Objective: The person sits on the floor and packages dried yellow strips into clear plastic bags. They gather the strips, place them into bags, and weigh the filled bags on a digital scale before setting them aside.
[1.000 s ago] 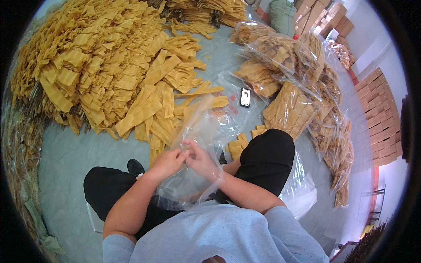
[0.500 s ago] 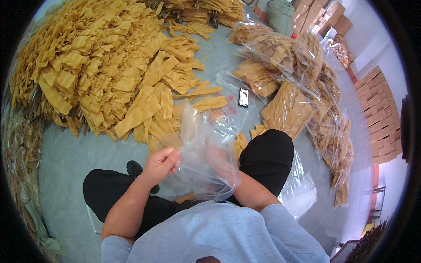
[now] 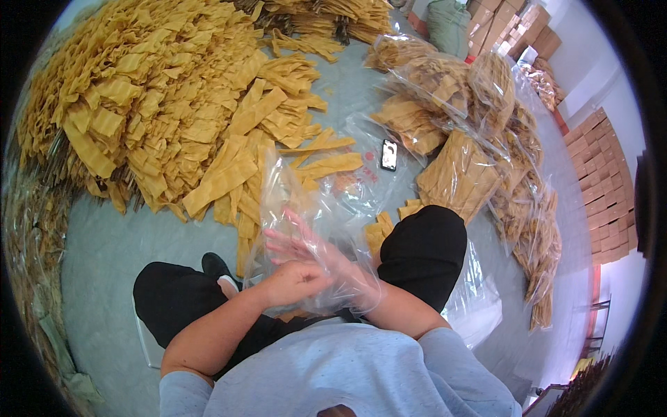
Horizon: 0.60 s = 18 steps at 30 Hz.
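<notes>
A clear plastic bag [image 3: 278,194] stands puffed out above my lap. My right hand [image 3: 309,247] is inside it, seen through the film, with its fingers spread and pointing to the left. Just below, my left hand [image 3: 297,283] has its fingers curled closed on the bag's edge, close to my right wrist. Beyond the bag lie flat yellow dried strips [image 3: 229,174], loose at the foot of a large heap. No strips show in the bag.
The tall heap of yellow strips [image 3: 153,90] fills the left. Filled clear bags [image 3: 458,170] of strips lie to the right. A phone [image 3: 388,155] rests on plastic film between them. Cartons [image 3: 601,187] are stacked along the right wall. A green sack [image 3: 447,28] stands at the back.
My left hand has moved right and down, toward my right wrist. My right hand has reached further left inside the bag, its fingers now spread. The bag has opened out.
</notes>
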{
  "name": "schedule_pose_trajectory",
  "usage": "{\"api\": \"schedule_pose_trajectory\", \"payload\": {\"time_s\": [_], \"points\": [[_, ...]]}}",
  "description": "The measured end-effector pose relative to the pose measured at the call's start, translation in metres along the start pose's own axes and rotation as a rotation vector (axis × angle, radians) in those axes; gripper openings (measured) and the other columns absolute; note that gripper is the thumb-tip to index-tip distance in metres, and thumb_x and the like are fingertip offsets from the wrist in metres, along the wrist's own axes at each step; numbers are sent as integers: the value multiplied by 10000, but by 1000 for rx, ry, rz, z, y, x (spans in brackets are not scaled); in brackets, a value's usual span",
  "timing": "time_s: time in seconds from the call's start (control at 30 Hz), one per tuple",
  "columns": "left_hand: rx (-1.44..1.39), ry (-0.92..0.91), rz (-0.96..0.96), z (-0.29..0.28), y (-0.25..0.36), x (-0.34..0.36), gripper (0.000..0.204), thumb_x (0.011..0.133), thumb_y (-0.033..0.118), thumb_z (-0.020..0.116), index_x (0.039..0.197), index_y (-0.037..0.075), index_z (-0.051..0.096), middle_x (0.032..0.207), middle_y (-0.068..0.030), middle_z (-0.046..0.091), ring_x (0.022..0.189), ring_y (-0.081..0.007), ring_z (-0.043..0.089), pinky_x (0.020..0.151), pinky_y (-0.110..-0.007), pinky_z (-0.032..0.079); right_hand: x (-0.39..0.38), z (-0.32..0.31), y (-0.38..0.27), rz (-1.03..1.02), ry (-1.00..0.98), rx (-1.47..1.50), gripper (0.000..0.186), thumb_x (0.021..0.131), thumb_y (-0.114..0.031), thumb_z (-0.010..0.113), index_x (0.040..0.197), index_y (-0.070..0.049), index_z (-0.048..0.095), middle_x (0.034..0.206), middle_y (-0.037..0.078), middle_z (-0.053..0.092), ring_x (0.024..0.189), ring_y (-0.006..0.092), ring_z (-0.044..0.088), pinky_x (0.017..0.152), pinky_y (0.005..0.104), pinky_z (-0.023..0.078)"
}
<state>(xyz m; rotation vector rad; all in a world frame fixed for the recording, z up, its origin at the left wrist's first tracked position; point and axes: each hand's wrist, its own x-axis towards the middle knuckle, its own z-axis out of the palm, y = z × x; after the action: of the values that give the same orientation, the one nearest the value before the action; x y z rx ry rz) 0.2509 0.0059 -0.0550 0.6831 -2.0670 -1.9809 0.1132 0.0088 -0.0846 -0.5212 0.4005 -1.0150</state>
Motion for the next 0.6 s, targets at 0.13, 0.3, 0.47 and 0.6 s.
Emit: {"api": "schedule_pose_trajectory", "payload": {"time_s": [0.13, 0.3, 0.47, 0.6], "points": [[76, -83, 78, 2, 9, 4, 201, 911, 183, 568, 838, -1, 604, 765, -31, 543, 704, -108, 523, 643, -289, 442, 9, -41, 14, -175, 7, -198, 724, 926, -375, 509, 1475, -223, 63, 1499, 162, 158, 1382, 283, 172, 1108, 489, 161], [30, -368, 287, 38, 18, -10, 191, 911, 183, 561, 884, -3, 596, 796, -51, 563, 741, -136, 530, 688, -307, 441, 24, -5, -19, 167, 540, -373, 651, 932, -406, 475, 1444, -158, 159, 1500, 121, 146, 1375, 219, 167, 1106, 435, 156], [-67, -215, 89, 26, 11, -4, 214, 924, 234, 545, 869, 31, 588, 777, -45, 580, 693, -136, 541, 654, -295, 467, 30, -103, 2, 34, 827, -537, 540, 929, -410, 480, 1355, -112, 337, 1396, 119, 347, 1255, 203, 364, 1011, 371, 317], [-152, 290, -333, -2, -4, 3, 212, 936, 264, 522, 864, 68, 558, 733, -33, 583, 584, -106, 533, 543, -259, 470, 18, -85, 26, 33, 721, -597, 481, 927, -411, 476, 1263, -68, 476, 1145, 116, 530, 1017, 214, 533, 857, 366, 448]]}}
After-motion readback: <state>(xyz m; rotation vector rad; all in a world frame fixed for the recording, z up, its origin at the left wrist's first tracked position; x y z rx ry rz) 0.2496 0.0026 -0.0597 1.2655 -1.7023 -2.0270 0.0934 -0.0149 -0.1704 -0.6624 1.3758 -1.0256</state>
